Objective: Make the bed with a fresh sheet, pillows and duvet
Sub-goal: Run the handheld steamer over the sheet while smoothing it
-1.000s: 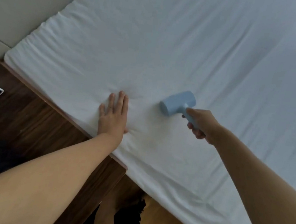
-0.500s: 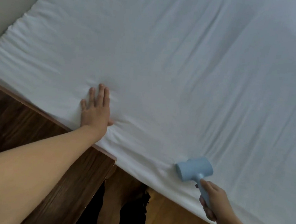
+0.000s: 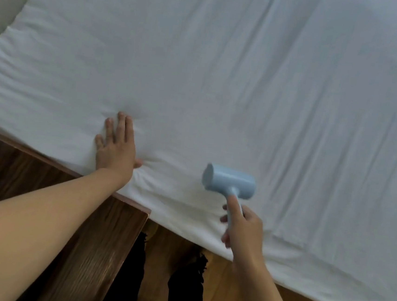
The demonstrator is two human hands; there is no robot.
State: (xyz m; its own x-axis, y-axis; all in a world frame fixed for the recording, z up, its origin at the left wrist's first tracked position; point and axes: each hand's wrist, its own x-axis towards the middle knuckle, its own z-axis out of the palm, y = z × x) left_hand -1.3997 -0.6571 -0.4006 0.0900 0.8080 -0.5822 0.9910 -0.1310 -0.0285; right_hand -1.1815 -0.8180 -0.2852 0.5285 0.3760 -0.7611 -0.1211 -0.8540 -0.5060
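Sheet-cleaning step: left hand (image 3: 116, 148) presses flat on the sheet (image 3: 223, 80) near the bed's edge; right hand (image 3: 243, 230) grips the roller (image 3: 228, 182). Next, roll along the edge.

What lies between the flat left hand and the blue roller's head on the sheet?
Only bare white sheet, creased into a few wrinkles, lies between the left hand and the blue roller, as the head view shows. The right hand holds the roller's handle.
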